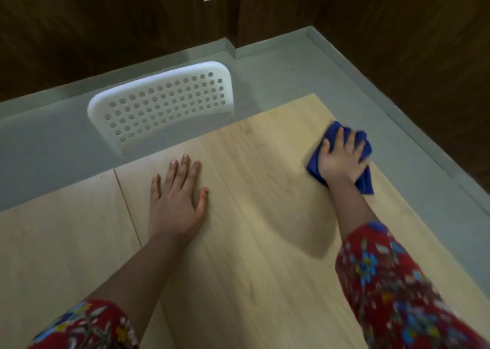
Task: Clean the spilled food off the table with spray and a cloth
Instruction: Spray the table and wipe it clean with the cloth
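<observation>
Blue cloth (363, 147) lies bunched on the table (252, 242) near its far right corner, right hand (340, 160) pressed flat on it. Left hand (176, 197) braces, fingers spread, empty. Wipe inward with overlapping strokes; no spill visible.

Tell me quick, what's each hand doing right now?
Left hand: open, flat on the table, holding nothing.
Right hand: pressing the blue cloth down on the table, fingers spread over it.
</observation>
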{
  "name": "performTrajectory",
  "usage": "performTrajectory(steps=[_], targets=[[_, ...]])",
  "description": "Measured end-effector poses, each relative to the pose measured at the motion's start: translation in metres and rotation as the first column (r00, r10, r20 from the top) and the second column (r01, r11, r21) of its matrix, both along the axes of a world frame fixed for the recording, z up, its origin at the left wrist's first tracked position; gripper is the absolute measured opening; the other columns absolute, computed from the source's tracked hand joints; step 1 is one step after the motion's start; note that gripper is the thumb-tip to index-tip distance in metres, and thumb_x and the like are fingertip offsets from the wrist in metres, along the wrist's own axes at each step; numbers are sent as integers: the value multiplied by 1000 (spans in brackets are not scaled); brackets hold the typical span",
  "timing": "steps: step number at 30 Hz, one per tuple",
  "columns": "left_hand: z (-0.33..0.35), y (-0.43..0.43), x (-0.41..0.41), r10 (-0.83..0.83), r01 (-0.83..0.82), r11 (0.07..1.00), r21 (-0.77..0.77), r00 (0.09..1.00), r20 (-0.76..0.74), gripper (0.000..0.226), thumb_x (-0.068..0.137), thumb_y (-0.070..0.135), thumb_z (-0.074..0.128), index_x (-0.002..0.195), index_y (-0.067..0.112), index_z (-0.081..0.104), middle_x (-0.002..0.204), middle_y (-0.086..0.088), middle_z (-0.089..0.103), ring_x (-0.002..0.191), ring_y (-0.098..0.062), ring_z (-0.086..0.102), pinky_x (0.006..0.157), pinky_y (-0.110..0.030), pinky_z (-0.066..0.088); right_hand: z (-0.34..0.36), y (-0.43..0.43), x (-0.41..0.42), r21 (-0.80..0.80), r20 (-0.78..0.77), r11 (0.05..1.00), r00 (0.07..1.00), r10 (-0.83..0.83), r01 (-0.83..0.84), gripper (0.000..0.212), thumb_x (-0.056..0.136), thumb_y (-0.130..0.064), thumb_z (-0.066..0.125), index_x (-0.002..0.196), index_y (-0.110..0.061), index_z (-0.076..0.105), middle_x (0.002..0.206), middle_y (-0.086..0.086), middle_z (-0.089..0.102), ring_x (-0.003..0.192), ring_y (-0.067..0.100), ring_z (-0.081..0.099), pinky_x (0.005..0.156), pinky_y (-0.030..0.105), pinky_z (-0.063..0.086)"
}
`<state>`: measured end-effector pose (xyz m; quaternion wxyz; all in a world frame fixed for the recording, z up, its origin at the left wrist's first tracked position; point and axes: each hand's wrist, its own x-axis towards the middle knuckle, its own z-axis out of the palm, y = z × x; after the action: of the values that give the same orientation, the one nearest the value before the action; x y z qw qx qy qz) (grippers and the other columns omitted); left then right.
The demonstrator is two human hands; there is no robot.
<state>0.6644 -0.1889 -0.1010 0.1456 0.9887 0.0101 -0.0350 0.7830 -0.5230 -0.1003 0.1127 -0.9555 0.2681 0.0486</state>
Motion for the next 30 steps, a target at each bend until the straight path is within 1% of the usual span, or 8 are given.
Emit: performTrajectory(steps=[4, 9, 13, 19, 22, 25, 27, 30], targets=[[-2, -1, 0, 17, -17, 1000, -10, 1000, 18, 65, 93, 52, 16, 154, 32, 12, 162, 10, 0, 149, -11, -3, 120, -45, 2, -2, -17, -52, -26, -28, 995, 995, -99, 99, 61, 99, -53, 16, 155, -31, 6, 163, -1, 0, 149, 28, -4, 117, 56, 0], [-1, -2, 1, 18, -17, 1000, -24, 999, 32, 66, 93, 53, 14, 155, 32, 11, 162, 10, -1, 149, -10, -4, 121, -45, 2, 3, -4, 20, -7, -12, 998, 998, -58, 58, 59, 100, -50, 18, 155, -31, 7, 163, -1, 2, 149, 28, -4, 116, 58, -2], [-1, 0, -2, 13, -12, 1000, -25, 999, 35, 65, 93, 54, 13, 154, 33, 6, 162, 11, -4, 148, -9, -8, 121, -44, 1, 6, 46, 87, -5, 3, 969, 969, 247, -247, 58, 100, -50, 20, 154, -32, 11, 163, -3, 4, 149, 28, -3, 117, 56, -3], [-1, 1, -1, -3, 3, 1000, -25, 1000, 29, 64, 94, 54, 14, 154, 33, 7, 162, 10, -3, 149, -9, -7, 121, -44, 2, 3, 116, -14, -45, 82, 618, 614, 785, -785, 55, 97, -56, 25, 150, -42, 23, 161, -13, 15, 150, 21, 3, 118, 51, 3], [-1, 0, -2, 19, -18, 1000, -10, 999, 33, 64, 94, 52, 16, 154, 34, 9, 162, 11, -1, 149, -9, -5, 121, -44, 2, 0, 66, -54, -73, 58, 735, 733, 678, -674, 60, 92, -64, 19, 149, -46, 19, 161, -16, 11, 150, 20, 3, 117, 53, 6], [-1, -2, -2, 24, -24, 1000, 7, 999, 23, 64, 93, 52, 16, 154, 34, 8, 162, 11, -2, 149, -9, -5, 121, -44, 1, 1, 27, -20, -47, -12, 936, 937, 349, -349, 59, 95, -63, 19, 151, -46, 11, 162, -14, 2, 150, 25, -5, 116, 60, 3], [-2, -3, -2, 23, -23, 1000, 13, 1000, 16, 64, 93, 52, 15, 154, 34, 5, 162, 11, -4, 149, -9, -7, 121, -44, 1, 1, 31, 11, -25, -39, 976, 976, 215, -216, 60, 96, -62, 17, 152, -45, 6, 162, -12, -2, 149, 28, -10, 114, 65, -1], [-2, -3, -1, 11, -11, 1000, 5, 1000, 23, 64, 94, 53, 14, 154, 34, 3, 162, 11, -6, 149, -9, -9, 121, -44, 1, 3, 75, 44, -22, -30, 962, 962, 273, -273, 59, 97, -59, 17, 153, -42, 6, 163, -10, -2, 149, 30, -11, 112, 67, -2]])
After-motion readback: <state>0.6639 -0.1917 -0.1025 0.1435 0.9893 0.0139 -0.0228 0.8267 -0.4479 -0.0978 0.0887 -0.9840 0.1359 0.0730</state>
